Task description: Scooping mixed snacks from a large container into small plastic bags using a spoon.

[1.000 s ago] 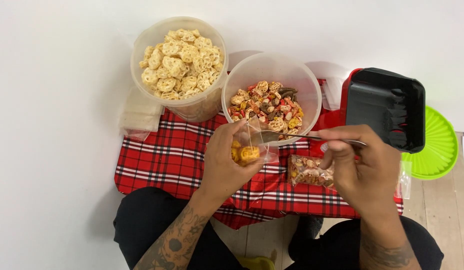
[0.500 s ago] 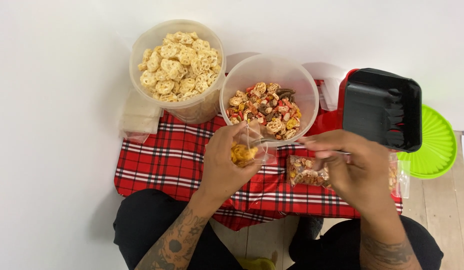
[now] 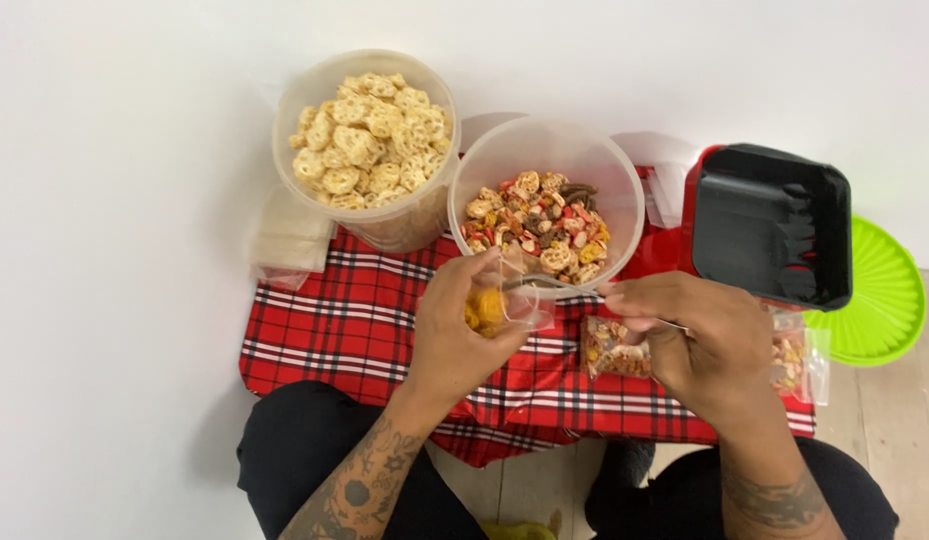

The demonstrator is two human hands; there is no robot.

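Left hand [image 3: 454, 335], fingers closed around a small clear bag [image 3: 499, 300] of orange snacks above the red plaid cloth [image 3: 324, 330], meets a spoon [image 3: 564, 288] pinched in the right hand [image 3: 699, 340], before tubs of mixed snacks [image 3: 544, 190] and pale rings [image 3: 369, 140].

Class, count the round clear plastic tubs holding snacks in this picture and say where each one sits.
2. The tub of pale ring-shaped crackers stands at the back left; the tub of mixed snacks sits beside it to the right, just beyond the left hand. None seems hidden.
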